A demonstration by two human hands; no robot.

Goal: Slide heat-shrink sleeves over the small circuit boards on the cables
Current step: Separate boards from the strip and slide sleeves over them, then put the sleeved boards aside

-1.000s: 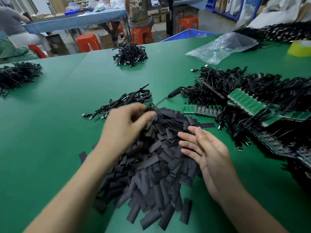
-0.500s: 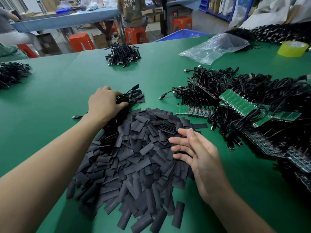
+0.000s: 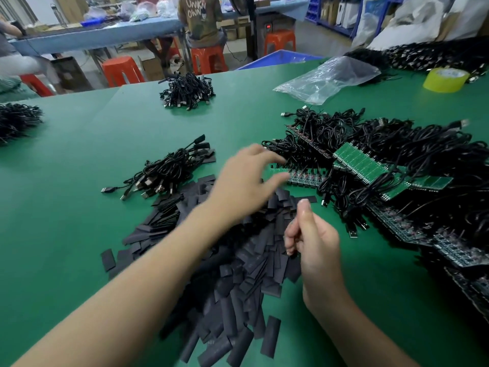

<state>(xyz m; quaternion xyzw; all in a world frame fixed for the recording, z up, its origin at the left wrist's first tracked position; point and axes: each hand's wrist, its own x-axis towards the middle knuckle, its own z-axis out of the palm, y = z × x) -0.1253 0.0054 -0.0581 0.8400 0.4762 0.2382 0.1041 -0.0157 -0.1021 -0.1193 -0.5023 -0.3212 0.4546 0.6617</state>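
a: we see the left hand (image 3: pixel 248 178) out over the far edge of the heap of flat black heat-shrink sleeves (image 3: pixel 238 274), fingers spread wide, gripping nothing.
b: it's right by the strip of small green circuit boards (image 3: pixel 304 178), which sits against the tangled black cables (image 3: pixel 423 154) on the right of the green table (image 3: pixel 79 194). it's blurred, so we cannot tell if it touches.
a: the right hand (image 3: pixel 315 242) hovers above the heap, fingers curled in, thumb up. whether it pinches a sleeve, we cannot tell.
b: a bundle of black usb cables (image 3: pixel 164 173) lies just beyond the heap, to the left.
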